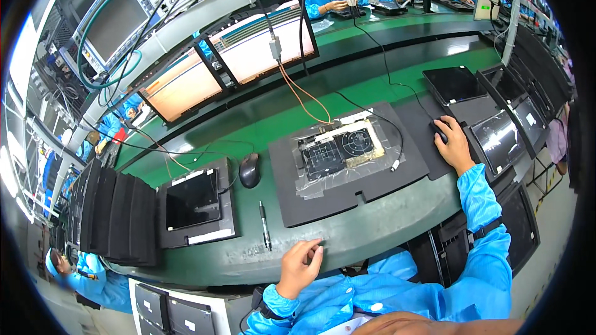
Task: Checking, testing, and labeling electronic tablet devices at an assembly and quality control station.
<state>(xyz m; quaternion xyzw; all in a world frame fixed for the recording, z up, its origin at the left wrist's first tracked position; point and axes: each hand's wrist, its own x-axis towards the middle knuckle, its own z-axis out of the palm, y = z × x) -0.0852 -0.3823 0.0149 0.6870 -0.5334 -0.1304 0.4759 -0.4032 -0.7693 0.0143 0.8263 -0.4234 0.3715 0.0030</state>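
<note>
My right hand (pixel 454 146) rests over a black computer mouse (pixel 439 131) on a dark mat at the right, its fingers on the mouse. Loosely curled, with thumb and fingers apart, my left hand (pixel 302 268) holds nothing at the bench's front edge. Nearest to it lies a pen (pixel 264 224) on the green bench. Ahead of both hands, a black foam board (pixel 287 193) carries a fixture with a black, round-patterned panel (pixel 355 142) in a taped, clear-film surround. Orange cables (pixel 305 94) run down to the fixture.
Two lit monitors (pixel 264 43) stand behind the bench. A second mouse (pixel 249 170) and a dark tablet-like device (pixel 194 200) on foam are at left, beside stacked black foam sheets (pixel 118 214). More dark panels (pixel 455 85) lie at right. A loose cable end (pixel 395 164) rests on the board.
</note>
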